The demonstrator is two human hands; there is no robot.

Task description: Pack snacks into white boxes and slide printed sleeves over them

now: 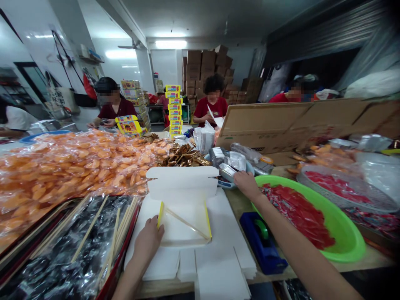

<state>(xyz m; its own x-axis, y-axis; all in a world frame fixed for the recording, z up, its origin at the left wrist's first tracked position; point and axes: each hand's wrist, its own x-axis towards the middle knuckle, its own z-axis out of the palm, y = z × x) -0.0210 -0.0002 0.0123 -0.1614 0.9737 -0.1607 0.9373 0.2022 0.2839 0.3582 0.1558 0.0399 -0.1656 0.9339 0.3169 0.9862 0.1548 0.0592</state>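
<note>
An open cardboard box [184, 214], white inside with yellow side edges, lies in front of me on a stack of flat white cardboard [215, 258]. A thin wooden stick [184, 223] lies slantwise inside it. At the box's left side my left hand [148, 235] pinches the wall, thumb toward the inside. My right hand [246, 185] is stretched out to a blue bowl [225, 184] beyond the box, its fingers closed on the end of a silver packet [227, 171]. More silver packets fill that bowl.
Left are a tray [133, 225] of black wrapped pieces and sticks, and bagged orange pieces [78, 162]. Right are a blue tape dispenser [262, 243] and a green basin [346, 246] of red packets. Gold packets [184, 156] lie behind. Co-workers [212, 100] sit opposite.
</note>
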